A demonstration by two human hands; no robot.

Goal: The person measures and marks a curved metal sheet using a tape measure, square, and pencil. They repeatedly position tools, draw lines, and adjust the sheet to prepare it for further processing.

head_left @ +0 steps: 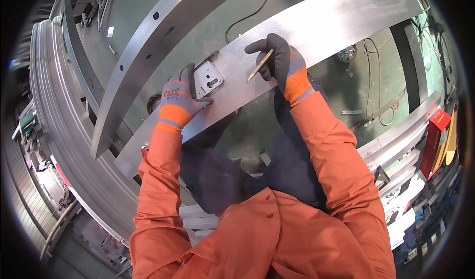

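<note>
A long brushed-metal bar runs across in front of me, from lower left to upper right. On it lies a small light metal bracket plate with several cut-out holes and raised edges. My left hand, in a grey and orange work glove, holds this plate against the bar, its fingers along the left edge and the thumb at the near edge. Above the bar to the right, my right hand, gloved alike, grips a pencil. The pencil's tip points down and left; the index finger sticks out leftward.
Beyond the bar stands a curved metal beam with several round holes. Stacked long metal profiles lie at the left. Cables trail over the green floor. A red box sits on profiles at the right.
</note>
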